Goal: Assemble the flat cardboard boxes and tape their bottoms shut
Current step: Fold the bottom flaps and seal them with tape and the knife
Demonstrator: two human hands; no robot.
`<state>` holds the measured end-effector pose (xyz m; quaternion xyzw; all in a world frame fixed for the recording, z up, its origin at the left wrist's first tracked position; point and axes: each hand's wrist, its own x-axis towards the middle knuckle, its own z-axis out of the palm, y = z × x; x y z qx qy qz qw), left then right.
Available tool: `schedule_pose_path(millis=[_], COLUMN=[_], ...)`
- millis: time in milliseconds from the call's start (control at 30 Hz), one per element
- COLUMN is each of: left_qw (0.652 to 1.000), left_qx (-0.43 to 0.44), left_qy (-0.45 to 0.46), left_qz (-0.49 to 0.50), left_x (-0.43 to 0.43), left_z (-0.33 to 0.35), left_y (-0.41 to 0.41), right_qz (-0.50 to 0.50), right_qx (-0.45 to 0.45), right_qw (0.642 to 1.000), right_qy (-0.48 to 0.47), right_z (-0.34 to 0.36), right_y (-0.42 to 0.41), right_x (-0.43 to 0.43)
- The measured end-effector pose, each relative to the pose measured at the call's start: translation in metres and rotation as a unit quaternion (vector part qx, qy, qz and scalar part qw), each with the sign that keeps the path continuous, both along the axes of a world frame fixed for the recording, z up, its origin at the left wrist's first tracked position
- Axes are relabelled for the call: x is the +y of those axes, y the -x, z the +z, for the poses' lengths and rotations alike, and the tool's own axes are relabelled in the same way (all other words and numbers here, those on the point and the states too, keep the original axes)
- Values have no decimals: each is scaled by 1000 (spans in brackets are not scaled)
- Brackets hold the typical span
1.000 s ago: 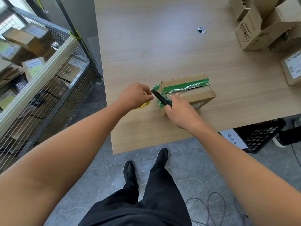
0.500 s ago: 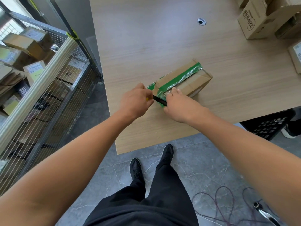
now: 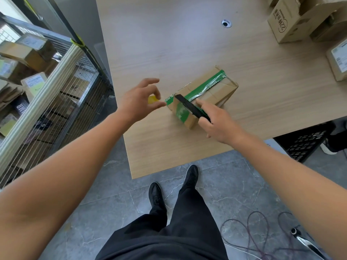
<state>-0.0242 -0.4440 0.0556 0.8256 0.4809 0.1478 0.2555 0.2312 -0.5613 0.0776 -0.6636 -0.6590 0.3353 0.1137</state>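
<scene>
- The cardboard box (image 3: pixel 216 91) lies on the tabletop (image 3: pixel 187 44) near its front edge. Its long axis runs diagonally, from close by the hands away to the right.
- Green tape (image 3: pixel 204 85) runs along that axis across the top and down the near end face. A loose tail (image 3: pixel 169 99) juts out to the left at the near corner.
- The right hand (image 3: pixel 219 126) is the nearer one, right at the near end. It grips a black utility knife (image 3: pixel 189 106), which lies across the taped corner and points toward the tail. Its index fingertip (image 3: pixel 200 104) seems to rest on the box top.
- The left hand (image 3: pixel 137 104) hovers just left of the box, fingers spread wide and holding nothing. Its thumb tip is beside the tail; whether they touch, I cannot tell.
- A yellow object (image 3: pixel 153 100) shows partly behind the left hand.
</scene>
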Motion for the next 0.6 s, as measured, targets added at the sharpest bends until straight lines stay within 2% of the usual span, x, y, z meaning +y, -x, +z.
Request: schedule_pose_path(millis=[133,300,367,467,600], left_qw=[998,991,990,989,992], left_qx=[-23,26,31,-5,-14], left_qy=[-22,-72,-97,-135,-122], left_qz=[-61,-109,-97,-59,-6], left_x=[9,19,15,2,-15], left_z=[0,-7,-16,-29,-32], left_y=[-34,-49,-51,-60,-76], right_qz=[-66,-172,-191,-234,-343], right_qx=[119,258,265,235,244], right_qw=[988,937,922,897,851], right_qy=[-68,-163,-210,-294,-314], right_z=[-27,-54,-63,-73,-75], right_y=[4,14,19,31,43], right_x=[-16,-21,-18,-13,-12])
